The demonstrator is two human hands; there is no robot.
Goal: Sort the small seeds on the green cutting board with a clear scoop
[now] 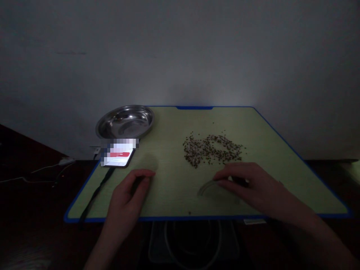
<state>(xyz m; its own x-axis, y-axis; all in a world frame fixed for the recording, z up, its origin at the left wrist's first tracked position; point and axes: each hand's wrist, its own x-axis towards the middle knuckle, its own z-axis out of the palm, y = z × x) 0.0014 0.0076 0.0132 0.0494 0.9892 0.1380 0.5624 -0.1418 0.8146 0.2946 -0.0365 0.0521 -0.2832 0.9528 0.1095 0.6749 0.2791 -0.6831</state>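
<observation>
A loose scatter of small dark seeds [212, 149] lies on a pale green table [174, 180] with a blue rim. My right hand [247, 185] rests on the table just in front of the seeds, fingers stretched flat towards the left, over a faint curved mark or thin clear object I cannot make out. My left hand [131, 197] lies near the front edge with its fingers curled loosely on the table; nothing shows in it. The room is dim.
A shiny steel bowl [125, 122] sits at the table's back left corner. In front of it lies a lit phone [119, 154] with a dark cable [95, 195] running off the front edge. A white wall stands behind; cords lie on the dark floor at left.
</observation>
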